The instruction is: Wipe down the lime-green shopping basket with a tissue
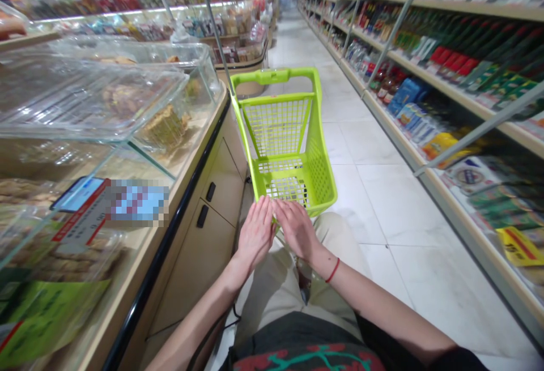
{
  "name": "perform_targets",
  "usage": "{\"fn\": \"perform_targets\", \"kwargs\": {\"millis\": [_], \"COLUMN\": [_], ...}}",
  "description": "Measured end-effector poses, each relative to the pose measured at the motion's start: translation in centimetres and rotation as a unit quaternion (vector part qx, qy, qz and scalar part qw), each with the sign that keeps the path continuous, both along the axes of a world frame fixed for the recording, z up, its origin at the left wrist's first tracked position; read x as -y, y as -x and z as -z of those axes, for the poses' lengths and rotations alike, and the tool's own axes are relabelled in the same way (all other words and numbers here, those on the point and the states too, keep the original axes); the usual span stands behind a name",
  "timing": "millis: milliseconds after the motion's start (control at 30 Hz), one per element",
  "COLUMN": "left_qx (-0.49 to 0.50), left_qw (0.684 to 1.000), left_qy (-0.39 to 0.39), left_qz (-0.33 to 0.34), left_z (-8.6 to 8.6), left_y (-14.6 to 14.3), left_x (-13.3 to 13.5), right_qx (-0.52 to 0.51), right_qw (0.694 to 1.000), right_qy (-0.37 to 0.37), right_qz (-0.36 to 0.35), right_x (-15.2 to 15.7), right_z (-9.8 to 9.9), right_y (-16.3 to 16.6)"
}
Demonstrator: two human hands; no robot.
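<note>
A bright green plastic shopping basket (321, 150) with lattice walls stands on the floor just in front of my legs; its inside shows bare slotted plastic. Its carrying handle (278, 76) is on the far side. Both my hands meet at the near rim. My left hand (256, 232) has its fingers held together over the rim's left part. Beside it, almost touching, my right hand (296, 228) bends its fingers over the same rim. Fingertips and thumbs are partly hidden.
On the left, a wooden counter (208, 161) with a black edge carries clear food bins (148, 93) and a price sign (83, 218). Along the right run stocked shelves (450, 93) with slanted metal bars. Between them the tiled aisle (293, 37) leads away.
</note>
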State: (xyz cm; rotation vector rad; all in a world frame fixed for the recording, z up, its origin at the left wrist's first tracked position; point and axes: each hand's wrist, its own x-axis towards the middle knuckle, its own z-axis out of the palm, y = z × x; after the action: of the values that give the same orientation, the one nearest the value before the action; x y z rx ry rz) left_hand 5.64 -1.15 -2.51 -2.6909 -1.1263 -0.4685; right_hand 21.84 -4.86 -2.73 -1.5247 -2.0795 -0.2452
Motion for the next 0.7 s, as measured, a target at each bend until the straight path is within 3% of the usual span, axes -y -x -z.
{"fn": "perform_targets", "kwargs": {"millis": [133, 333, 433, 567, 700], "left_qx": [-0.010, -0.014, -0.010, -0.001, -0.003], "left_qw": [1.000, 1.000, 1.000, 1.000, 0.998], "left_qy": [0.005, 0.009, 0.015, 0.029, 0.036], "left_qz": [-0.016, -0.017, -0.018, -0.004, 0.042], "left_z": [0.3, 0.1, -0.3, -0.5, 0.2], "left_y": [-0.1, -0.2, -0.4, -0.9, -1.3], "left_x": [0.8, 0.7, 0.8, 1.3, 1.8], "right_qx": [0.024, 0.041, 0.022, -0.010, -0.008], "right_qw": [1.000, 0.999, 0.998, 0.997, 0.999], "right_qy": [0.009, 0.011, 0.004, 0.000, 0.025], "right_qz": [-0.004, 0.030, 0.058, 0.071, 0.037], "right_x": [0.2, 2.1, 2.4, 2.1, 1.8], "right_z": [-0.1, 0.4, 0.7, 0.9, 0.6], "right_y": [0.2, -5.9, -7.2, -4.7, -1.3]}}
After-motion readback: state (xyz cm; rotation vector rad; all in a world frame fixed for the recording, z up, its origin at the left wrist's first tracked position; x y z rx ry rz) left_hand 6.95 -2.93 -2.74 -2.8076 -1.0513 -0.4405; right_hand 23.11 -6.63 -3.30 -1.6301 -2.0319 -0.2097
